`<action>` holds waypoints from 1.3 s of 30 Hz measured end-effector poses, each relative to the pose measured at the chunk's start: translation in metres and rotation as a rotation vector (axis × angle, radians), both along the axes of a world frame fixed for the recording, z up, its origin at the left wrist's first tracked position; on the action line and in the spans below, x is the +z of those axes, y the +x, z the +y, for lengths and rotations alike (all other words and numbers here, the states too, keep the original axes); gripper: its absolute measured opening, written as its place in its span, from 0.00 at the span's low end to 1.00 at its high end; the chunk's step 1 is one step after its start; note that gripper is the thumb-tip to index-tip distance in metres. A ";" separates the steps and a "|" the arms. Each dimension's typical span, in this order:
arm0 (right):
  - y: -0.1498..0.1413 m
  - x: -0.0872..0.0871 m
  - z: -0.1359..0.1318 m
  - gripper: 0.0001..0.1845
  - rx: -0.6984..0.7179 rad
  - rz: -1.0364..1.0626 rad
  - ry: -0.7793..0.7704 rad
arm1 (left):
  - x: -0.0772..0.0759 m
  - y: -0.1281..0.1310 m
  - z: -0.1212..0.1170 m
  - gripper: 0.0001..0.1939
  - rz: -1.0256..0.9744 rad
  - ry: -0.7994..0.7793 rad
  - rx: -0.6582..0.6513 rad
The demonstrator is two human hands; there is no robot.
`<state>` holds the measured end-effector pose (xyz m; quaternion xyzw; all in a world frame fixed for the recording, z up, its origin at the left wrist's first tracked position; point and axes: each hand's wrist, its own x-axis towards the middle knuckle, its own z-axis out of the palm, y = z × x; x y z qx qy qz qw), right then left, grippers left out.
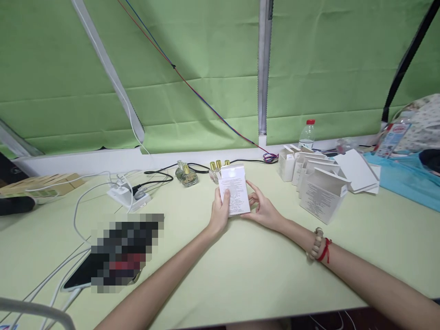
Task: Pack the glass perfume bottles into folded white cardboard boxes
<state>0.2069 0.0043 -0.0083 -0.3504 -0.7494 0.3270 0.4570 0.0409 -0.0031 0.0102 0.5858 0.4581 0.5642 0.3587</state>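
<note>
- Got a small white carton up in both hands, around the middle of the bench, well left of the row of open white boxes. Can't tell from this angle whether touching the bench or just above.
- Gripping the left edge with the left hand, thumb laid across the printed face, fingers mostly hidden behind.
- Holding the right edge with the right hand, one fingertip fairly high, another down by the lower corner, the rest curled in. Not a full wrap, more of a light edge hold at a guess.
- As for the step, seems to be steadying and handling the carton around the top end, judging by the plain strip above the print. Probably a raised flap, but can't swear to open or tucked.
- For the next move, likely calls for keeping the left-hand pinch steady, leaving the right free to work that top end, and going easy on the squeeze. Probably thin card, so pretty easy to dent.
- Pointing up: long axis close to upright in view, tipped slightly left at the top, print facing back toward the head camera.
- Worth noting: gold-capped bottles just behind, partly blocked by the carton, plus a glass bottle farther left.
</note>
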 end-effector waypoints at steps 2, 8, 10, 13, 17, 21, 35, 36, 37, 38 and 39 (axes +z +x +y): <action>0.001 0.002 -0.001 0.53 -0.017 -0.009 0.015 | 0.000 -0.001 -0.001 0.22 0.025 0.022 0.013; 0.002 0.006 -0.003 0.44 0.001 0.066 -0.015 | -0.001 0.000 -0.004 0.24 0.074 -0.007 0.013; 0.001 0.008 -0.004 0.44 0.007 0.123 -0.062 | -0.001 0.001 -0.004 0.24 0.053 -0.015 -0.001; -0.002 0.009 -0.003 0.45 0.013 0.235 -0.166 | 0.000 0.001 -0.003 0.24 0.025 -0.031 -0.002; -0.005 0.009 0.001 0.48 0.013 0.382 -0.336 | 0.000 0.001 -0.002 0.26 0.018 0.046 0.050; -0.006 0.011 0.001 0.38 0.079 0.458 -0.531 | 0.000 0.002 -0.003 0.27 0.022 0.151 0.066; -0.003 0.011 0.001 0.13 0.140 0.504 -0.741 | 0.003 0.002 -0.001 0.23 -0.016 0.010 0.084; -0.004 0.011 0.002 0.13 0.126 0.509 -0.740 | 0.003 0.002 -0.001 0.24 -0.022 -0.010 0.079; -0.004 0.010 0.002 0.13 0.115 0.510 -0.738 | 0.004 0.002 -0.002 0.24 -0.028 -0.024 0.075; -0.005 0.010 0.002 0.13 0.108 0.510 -0.732 | 0.004 0.002 -0.002 0.24 -0.036 -0.033 0.071; -0.005 0.011 0.002 0.13 0.100 0.512 -0.726 | 0.005 0.002 -0.002 0.25 -0.045 -0.037 0.066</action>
